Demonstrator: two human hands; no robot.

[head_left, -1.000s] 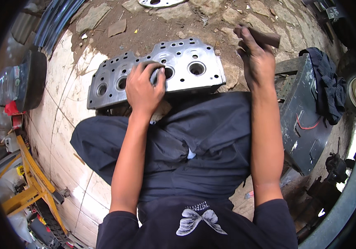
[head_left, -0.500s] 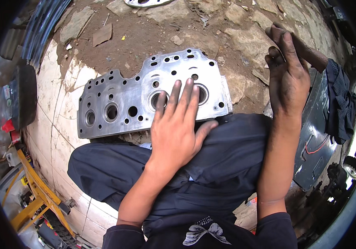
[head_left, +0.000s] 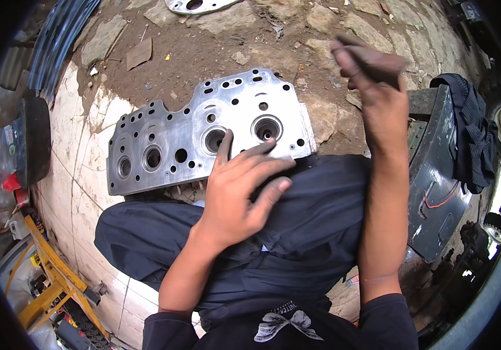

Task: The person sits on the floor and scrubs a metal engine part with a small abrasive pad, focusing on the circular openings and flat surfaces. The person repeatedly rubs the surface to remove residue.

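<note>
A flat silver metal engine cylinder head (head_left: 166,131), with round valve openings and many smaller holes, lies in front of my legs. My left hand (head_left: 236,189) is over its near edge, fingers spread and empty; the fingertips reach its face beside two large openings. Whether they touch is not clear. My right hand (head_left: 382,108) is raised right of the part, apart from it, with dark-stained fingers. It is closed on a dark brown piece (head_left: 382,63), blurred by motion, whose kind I cannot make out.
A dark metal box (head_left: 431,192) stands at right, with a striped dark cloth (head_left: 463,128) draped over it. Soil and flat stones (head_left: 274,58) lie beyond, with another metal plate (head_left: 204,4). At left are a yellow metal frame (head_left: 58,280) and pale tiles (head_left: 72,151).
My left hand has slid back toward me off the cylinder head's middle, uncovering the right opening. My right hand has swung left and turned, its fingers closing. The view has shifted slightly.
</note>
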